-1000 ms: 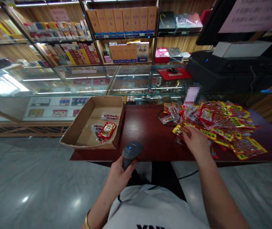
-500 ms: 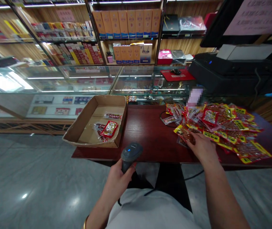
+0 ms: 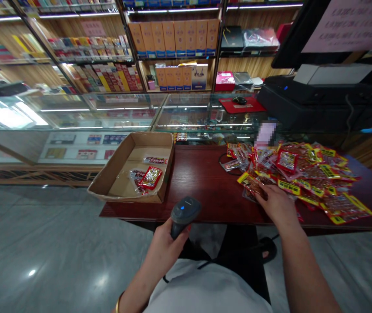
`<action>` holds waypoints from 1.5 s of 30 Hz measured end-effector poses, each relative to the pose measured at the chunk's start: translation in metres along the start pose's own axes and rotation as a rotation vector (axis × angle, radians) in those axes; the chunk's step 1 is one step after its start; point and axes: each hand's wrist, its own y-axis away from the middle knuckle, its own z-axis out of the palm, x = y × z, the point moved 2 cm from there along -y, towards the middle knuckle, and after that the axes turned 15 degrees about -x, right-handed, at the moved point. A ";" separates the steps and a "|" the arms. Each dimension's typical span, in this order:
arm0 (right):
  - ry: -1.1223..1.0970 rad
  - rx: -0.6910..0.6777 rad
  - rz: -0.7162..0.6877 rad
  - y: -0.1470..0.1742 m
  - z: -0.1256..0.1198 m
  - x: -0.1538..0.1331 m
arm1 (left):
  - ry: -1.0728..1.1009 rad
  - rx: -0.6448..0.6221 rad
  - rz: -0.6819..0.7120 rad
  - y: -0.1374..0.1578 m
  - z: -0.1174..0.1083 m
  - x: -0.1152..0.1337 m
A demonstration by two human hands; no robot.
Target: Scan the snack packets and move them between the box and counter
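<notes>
one head-worn camera, looked forward and down, table (image 3: 202, 184) lay near below, shelves (image 3: 254, 65) stood farther ahead

The person wears a plain white cloth top (image 3: 202, 289) with soft greyish folds and matte black trousers (image 3: 247, 269) covering 2 legs. Below shows 1 black, rounded shoe (image 3: 272, 250) with an opening, its exact type too small to tell. The left hand (image 3: 168, 243) and right hand (image 3: 279, 208) are bare, as are both forearms. Near the left wrist sits 1 narrow, shiny, gold-coloured bangle (image 3: 118, 302).
</notes>
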 end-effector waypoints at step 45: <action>-0.410 -0.009 -0.200 -0.032 0.000 -0.053 | 0.045 0.027 0.011 0.011 -0.014 -0.006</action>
